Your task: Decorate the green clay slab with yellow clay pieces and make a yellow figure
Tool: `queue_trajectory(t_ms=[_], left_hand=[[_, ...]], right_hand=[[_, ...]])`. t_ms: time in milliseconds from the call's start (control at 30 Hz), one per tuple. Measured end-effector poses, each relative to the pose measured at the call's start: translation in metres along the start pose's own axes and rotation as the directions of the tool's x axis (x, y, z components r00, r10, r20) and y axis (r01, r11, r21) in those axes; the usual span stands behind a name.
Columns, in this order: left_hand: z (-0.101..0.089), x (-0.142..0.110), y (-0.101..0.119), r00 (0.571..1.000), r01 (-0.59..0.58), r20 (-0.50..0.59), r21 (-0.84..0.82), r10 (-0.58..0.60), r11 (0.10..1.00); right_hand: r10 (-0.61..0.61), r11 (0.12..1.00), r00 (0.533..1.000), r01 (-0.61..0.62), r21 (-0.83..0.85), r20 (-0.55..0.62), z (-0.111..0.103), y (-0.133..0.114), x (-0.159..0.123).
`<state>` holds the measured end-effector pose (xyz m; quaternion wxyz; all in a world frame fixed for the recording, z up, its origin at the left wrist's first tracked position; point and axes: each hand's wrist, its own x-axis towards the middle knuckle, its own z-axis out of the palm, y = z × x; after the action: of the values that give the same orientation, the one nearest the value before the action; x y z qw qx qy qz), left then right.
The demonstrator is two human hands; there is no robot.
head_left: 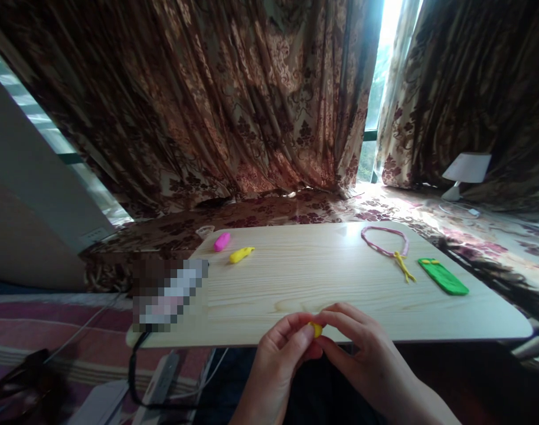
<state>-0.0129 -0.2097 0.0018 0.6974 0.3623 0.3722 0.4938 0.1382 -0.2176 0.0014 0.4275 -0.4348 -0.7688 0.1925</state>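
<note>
A small lump of yellow modelling clay [315, 329] is between my hands, just over the table's near edge. My left hand [287, 345] pinches it between thumb and curled fingers. From the other side, my right hand [358, 339] has its thumb and index finger closed against the same lump, partly covering it. A longer yellow clay piece [241, 255] and a pink clay piece [222, 241] lie at the table's far left. To the right rest a twisted pink clay loop [372, 244] with yellow crossed strands [402, 265] and a flat green clay slab [444, 277] with small yellow bits at its top.
The pale wooden table [304, 265] spans the front. A pixelated object [172, 295] with a black cable [134, 366] sits at its left edge. Patterned curtains [251, 106] hang behind, and a white lamp [467, 167] stands at the back right.
</note>
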Motion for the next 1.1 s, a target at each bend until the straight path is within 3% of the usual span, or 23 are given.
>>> queue_trajectory(t_ms=[333,700,967,1100], left_hand=[[-0.001,0.002,0.003,0.999,-0.046,0.036,0.178,0.04,0.983],[-0.007,0.006,-0.001,0.999,-0.016,0.048,0.14,0.01,0.99],[-0.012,0.006,0.002,0.986,0.006,0.161,0.152,-0.031,0.988],[-0.012,0.008,0.002,0.99,0.01,0.136,0.194,-0.037,0.981]], right_hand=[[0.011,0.999,1.0,-0.011,-0.044,0.005,-0.003,-0.001,-0.001],[0.117,0.993,0.992,-0.116,0.029,-0.04,-0.001,0.0,-0.003],[0.013,0.999,0.999,-0.014,0.036,0.037,-0.004,-0.002,-0.002],[0.024,1.0,0.999,-0.024,0.002,0.039,-0.004,-0.004,0.001]])
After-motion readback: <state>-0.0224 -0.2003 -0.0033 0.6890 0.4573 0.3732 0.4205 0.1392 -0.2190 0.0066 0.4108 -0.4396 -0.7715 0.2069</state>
